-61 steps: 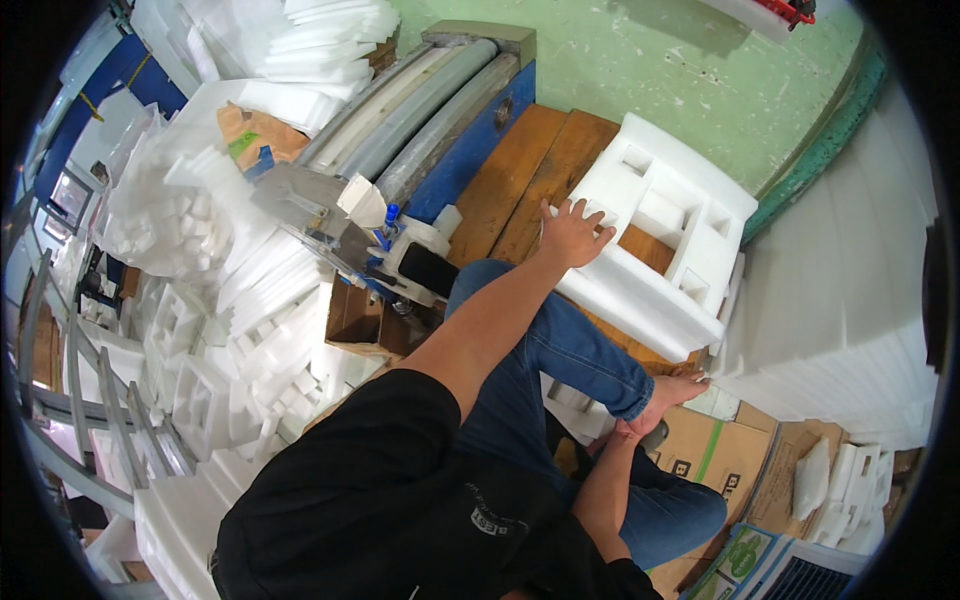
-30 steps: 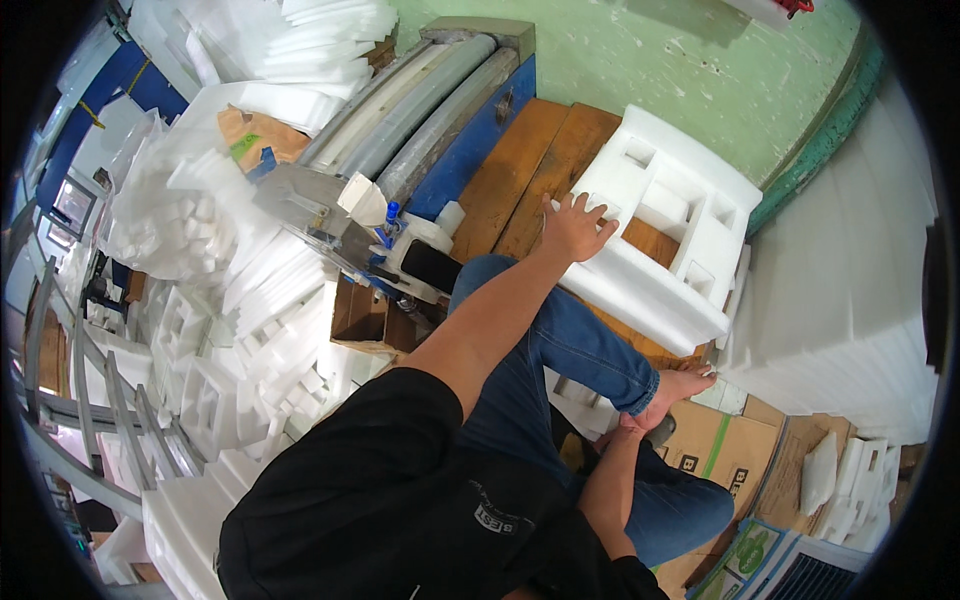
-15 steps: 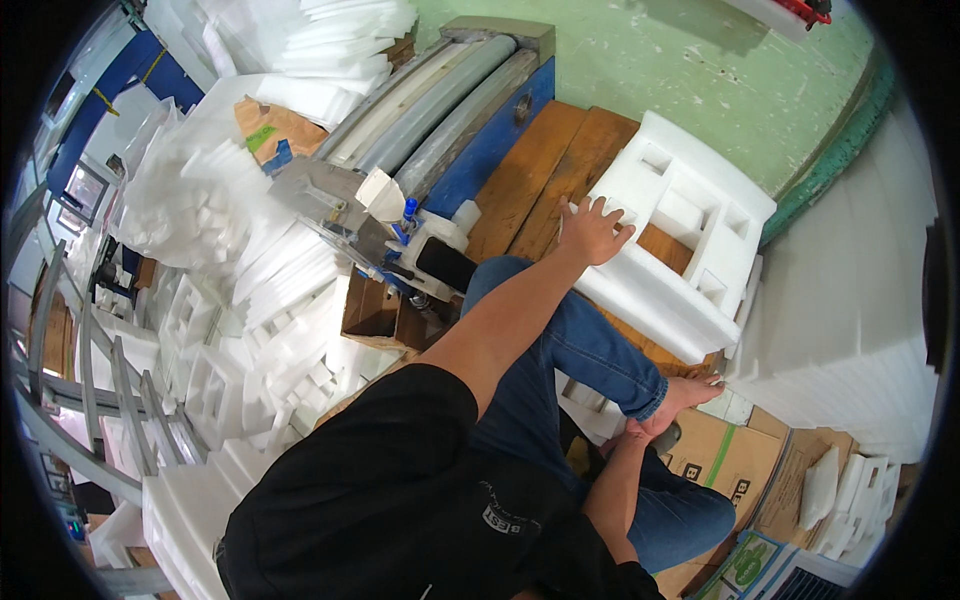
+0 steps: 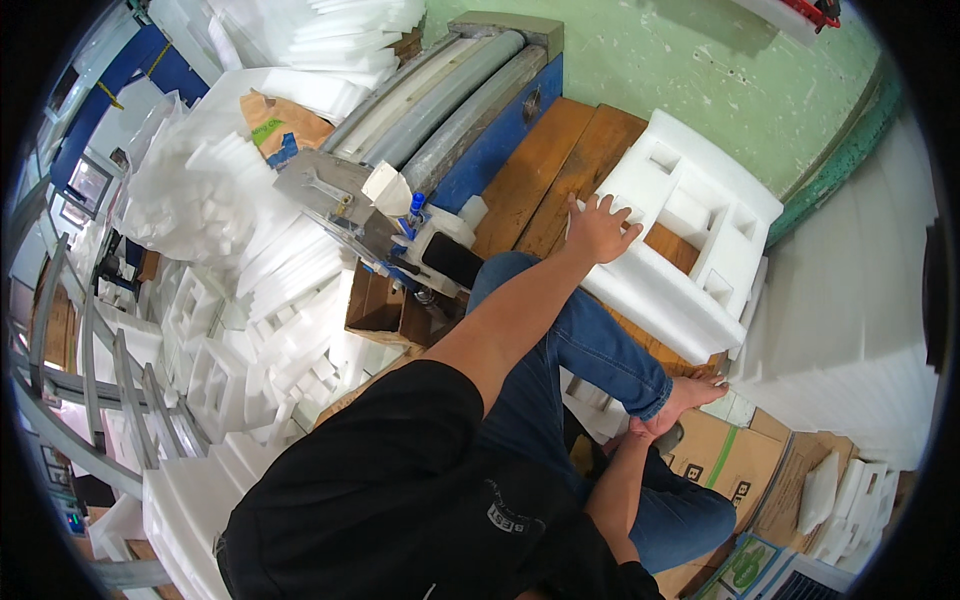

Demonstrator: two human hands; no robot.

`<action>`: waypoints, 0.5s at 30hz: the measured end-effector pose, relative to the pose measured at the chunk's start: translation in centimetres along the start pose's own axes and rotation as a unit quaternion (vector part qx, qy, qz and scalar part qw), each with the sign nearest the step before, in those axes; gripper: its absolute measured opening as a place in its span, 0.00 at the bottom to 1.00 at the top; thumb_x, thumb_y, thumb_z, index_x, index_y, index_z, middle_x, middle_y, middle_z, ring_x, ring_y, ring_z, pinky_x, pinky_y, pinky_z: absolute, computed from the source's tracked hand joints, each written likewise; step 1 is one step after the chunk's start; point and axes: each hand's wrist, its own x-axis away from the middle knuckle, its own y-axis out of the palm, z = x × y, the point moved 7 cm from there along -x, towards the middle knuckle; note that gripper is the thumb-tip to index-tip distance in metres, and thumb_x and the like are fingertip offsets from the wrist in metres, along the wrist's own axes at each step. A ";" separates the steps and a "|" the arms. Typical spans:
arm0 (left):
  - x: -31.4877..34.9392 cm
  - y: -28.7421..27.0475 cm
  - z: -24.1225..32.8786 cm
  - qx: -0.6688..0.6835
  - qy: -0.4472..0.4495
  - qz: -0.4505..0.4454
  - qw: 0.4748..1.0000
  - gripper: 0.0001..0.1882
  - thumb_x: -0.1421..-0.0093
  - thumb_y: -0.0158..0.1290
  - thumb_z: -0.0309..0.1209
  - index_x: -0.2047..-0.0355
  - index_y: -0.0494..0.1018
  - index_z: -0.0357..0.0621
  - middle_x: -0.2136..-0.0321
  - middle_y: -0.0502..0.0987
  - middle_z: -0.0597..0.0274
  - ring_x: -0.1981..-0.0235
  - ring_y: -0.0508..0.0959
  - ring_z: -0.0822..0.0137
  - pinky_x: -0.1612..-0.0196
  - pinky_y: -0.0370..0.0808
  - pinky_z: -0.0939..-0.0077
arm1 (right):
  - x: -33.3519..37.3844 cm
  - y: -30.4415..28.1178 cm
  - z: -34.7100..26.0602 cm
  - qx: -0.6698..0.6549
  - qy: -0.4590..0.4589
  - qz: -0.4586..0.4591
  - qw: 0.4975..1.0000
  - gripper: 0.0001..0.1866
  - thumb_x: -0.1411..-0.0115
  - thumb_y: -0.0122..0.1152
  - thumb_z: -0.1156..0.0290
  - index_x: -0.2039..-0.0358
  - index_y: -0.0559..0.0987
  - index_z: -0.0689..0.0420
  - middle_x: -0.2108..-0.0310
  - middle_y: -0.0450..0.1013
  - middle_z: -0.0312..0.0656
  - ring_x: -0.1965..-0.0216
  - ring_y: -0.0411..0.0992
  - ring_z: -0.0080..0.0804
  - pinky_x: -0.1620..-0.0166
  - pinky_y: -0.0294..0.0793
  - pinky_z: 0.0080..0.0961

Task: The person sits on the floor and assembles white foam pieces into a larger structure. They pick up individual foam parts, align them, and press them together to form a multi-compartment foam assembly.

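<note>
My left hand [image 4: 601,232] lies on the near left edge of a white foam packing block [image 4: 742,185], its fingers spread over the top. The block has several square cutouts and rests on a wooden bench top [image 4: 530,165]. Lower down, my right hand [image 4: 641,428] is closed around the ankle of my bare foot [image 4: 690,393], which is crossed over my other leg. Some of its fingers are hidden by the foot.
A roller machine [image 4: 440,110] stands at the back left of the bench. Beside it is an open cardboard box [image 4: 375,310]. White foam pieces [image 4: 285,340] pile up on the left. Tall white foam sheets [image 4: 850,270] stand at the right, with flattened cardboard [image 4: 735,465] below.
The whole view has shifted slightly to the right. Both hands keep their places on the foam block and the ankle.
</note>
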 end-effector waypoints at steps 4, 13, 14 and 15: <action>-0.1 -0.1 0.1 0.000 -0.002 -0.008 1.000 0.33 0.28 0.34 0.61 0.34 0.70 0.62 0.30 0.62 0.54 0.27 0.57 0.52 0.29 0.40 0.23 | 0.0 0.0 0.1 -0.006 0.003 -0.002 1.000 0.58 0.39 0.54 0.39 0.22 0.32 0.45 0.20 0.28 0.39 0.20 0.27 0.42 0.24 0.36 0.51; -0.2 0.2 0.0 -0.006 -0.002 -0.014 1.000 0.33 0.28 0.33 0.61 0.33 0.69 0.62 0.29 0.60 0.53 0.27 0.57 0.51 0.29 0.41 0.23 | -6.1 1.4 -2.9 0.003 0.041 0.004 0.999 0.61 0.43 0.60 0.43 0.22 0.34 0.48 0.20 0.30 0.43 0.20 0.28 0.44 0.24 0.37 0.54; 0.0 0.4 -0.3 -0.008 -0.006 -0.018 1.000 0.33 0.28 0.33 0.61 0.33 0.69 0.62 0.29 0.60 0.53 0.27 0.57 0.51 0.30 0.42 0.23 | -4.0 0.9 -2.0 0.006 0.028 0.001 1.000 0.60 0.42 0.60 0.44 0.22 0.34 0.49 0.20 0.29 0.42 0.20 0.28 0.43 0.24 0.37 0.54; 0.0 0.5 -0.2 -0.008 -0.007 -0.022 1.000 0.33 0.27 0.33 0.61 0.32 0.69 0.62 0.29 0.60 0.53 0.27 0.56 0.51 0.30 0.42 0.23 | -1.9 0.5 -0.9 0.007 0.017 -0.004 1.000 0.59 0.40 0.59 0.44 0.22 0.33 0.49 0.20 0.29 0.42 0.20 0.28 0.42 0.24 0.37 0.53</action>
